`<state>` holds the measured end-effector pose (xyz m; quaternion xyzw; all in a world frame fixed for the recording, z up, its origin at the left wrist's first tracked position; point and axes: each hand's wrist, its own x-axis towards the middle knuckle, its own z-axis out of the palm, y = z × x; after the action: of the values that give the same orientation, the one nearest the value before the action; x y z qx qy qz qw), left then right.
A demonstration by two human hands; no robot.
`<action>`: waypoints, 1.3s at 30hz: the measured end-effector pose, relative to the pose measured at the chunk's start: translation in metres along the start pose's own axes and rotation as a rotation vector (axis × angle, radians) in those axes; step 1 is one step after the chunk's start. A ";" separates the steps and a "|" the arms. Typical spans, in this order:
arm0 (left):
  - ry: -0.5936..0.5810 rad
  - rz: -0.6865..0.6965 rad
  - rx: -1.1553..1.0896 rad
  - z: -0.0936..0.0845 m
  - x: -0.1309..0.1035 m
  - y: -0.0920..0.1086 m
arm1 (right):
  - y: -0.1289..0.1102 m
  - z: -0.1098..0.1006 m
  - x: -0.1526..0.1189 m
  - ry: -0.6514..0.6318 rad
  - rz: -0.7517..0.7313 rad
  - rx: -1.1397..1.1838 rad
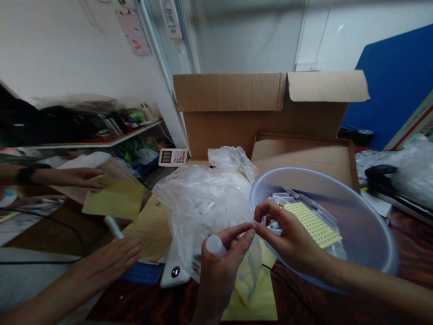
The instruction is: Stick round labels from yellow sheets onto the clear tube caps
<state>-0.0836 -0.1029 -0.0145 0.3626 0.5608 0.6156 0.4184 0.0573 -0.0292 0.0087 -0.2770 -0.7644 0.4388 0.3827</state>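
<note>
My left hand (225, 264) is closed around a small tube with a round, translucent white cap (215, 246); most of its body is hidden by the fingers. The fingertips of my right hand (291, 234) meet those of my left in a pinch, and whatever lies between them is too small to make out. Behind my right hand, a yellow sheet of small printed stickers (311, 223) lies in a clear plastic tub (368, 234), over several clear plastic pieces (287, 196). A clear plastic bag (203, 189) holding whitish small items stands just beyond my left hand.
An open cardboard box (223, 128) stands behind the bag, near a calculator (173, 157). At left, another person's hands (115, 257) are beside yellow paper (115, 198) and a white marker-like stick (113, 227). A black cable (291, 289) crosses the dark wooden table (412, 257).
</note>
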 end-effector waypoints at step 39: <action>-0.031 0.129 0.422 0.001 -0.001 0.007 | -0.022 -0.019 -0.005 -0.249 0.019 0.152</action>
<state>-0.0828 -0.1037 -0.0069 0.4868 0.6462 0.5043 0.3017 0.0734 -0.0342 0.0321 -0.1979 -0.7679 0.5297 0.3008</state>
